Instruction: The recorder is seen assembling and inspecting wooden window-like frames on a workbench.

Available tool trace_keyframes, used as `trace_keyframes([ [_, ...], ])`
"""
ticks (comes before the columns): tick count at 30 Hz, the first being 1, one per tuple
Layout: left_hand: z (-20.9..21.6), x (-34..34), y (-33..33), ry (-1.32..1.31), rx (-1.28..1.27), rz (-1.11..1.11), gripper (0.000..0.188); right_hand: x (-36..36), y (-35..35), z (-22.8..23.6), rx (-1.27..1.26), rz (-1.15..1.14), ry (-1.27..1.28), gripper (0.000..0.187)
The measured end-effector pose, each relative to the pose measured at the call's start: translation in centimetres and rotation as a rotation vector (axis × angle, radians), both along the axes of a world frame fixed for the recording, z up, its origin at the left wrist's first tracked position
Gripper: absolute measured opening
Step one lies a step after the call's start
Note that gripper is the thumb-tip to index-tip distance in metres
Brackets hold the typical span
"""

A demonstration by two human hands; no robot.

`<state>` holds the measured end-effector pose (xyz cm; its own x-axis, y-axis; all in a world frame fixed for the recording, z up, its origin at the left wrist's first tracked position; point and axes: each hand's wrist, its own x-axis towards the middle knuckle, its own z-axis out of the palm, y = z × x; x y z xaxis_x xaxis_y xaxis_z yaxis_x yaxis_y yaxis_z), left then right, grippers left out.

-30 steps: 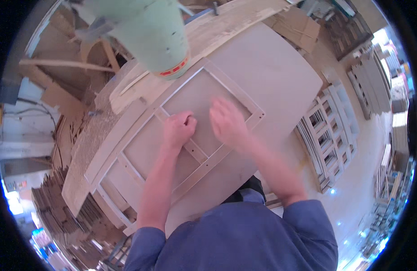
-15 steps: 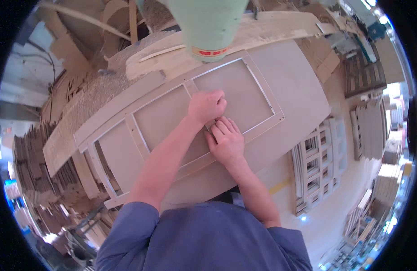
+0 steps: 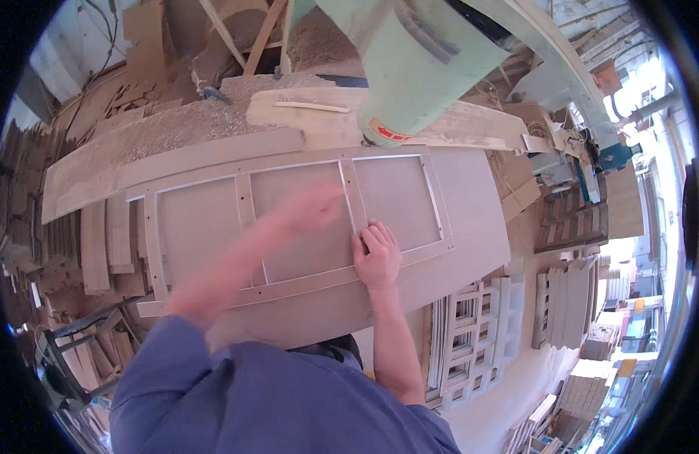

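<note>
A light wooden frame (image 3: 332, 287) with crossbars and several dark dots lies flat on a large tan board (image 3: 478, 204). My right hand (image 3: 377, 256) rests at the lower part of one crossbar (image 3: 352, 181), with its thumb on one side and its curled fingers over the wood. To its left and a little farther away, my left hand (image 3: 317, 209) passes above the middle opening, smeared by motion. Its fingers do not show clearly, nor whether they hold anything.
A pale green machine column (image 3: 417, 83) stands beyond the frame. A dusty plank (image 3: 281, 113) runs along the far side, with a loose strip (image 3: 312, 107) on it. White lattice frames (image 3: 470, 333) stand at the right. Stacked boards (image 3: 51, 204) stand at the left.
My left hand, a fist beside my right hand before, has drawn away to the left. The right hand stays at the crossbar. My view has turned, so the frame appears more level.
</note>
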<state>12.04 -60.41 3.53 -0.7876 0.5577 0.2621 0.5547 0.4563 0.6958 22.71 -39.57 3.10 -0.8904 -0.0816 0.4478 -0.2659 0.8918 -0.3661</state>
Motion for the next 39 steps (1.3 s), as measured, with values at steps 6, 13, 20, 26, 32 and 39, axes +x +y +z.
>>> trace_keyframes([
  [6, -0.3, 5.3, -10.8, 0.034, 0.025, -0.005, 0.013, 0.1, -0.7, 0.4, -0.03, -0.012, 0.019, 0.016],
  [13, -0.8, 3.8, -7.4, 0.121, 0.012, 0.132, 0.002, -1.2, 1.3, 0.2, -0.037, -0.02, -0.001, 0.016],
  [20, -1.3, 3.2, -4.9, 0.142, -0.012, 0.171, 0.003, -1.5, 3.6, -0.2, -0.049, -0.027, -0.001, 0.015],
  [26, -1.7, 2.5, -2.7, 0.152, -0.006, 0.121, 0.007, -2.0, 5.5, 0.4, -0.034, -0.069, -0.017, 0.018],
  [32, -2.0, 1.6, 0.2, 0.158, -0.033, 0.121, 0.005, -2.9, 8.5, -0.1, -0.072, -0.059, -0.011, 0.019],
  [39, -1.6, 0.8, 3.9, 0.102, -0.045, 0.102, 0.007, -3.3, 12.2, 0.2, -0.079, -0.114, -0.05, 0.022],
])
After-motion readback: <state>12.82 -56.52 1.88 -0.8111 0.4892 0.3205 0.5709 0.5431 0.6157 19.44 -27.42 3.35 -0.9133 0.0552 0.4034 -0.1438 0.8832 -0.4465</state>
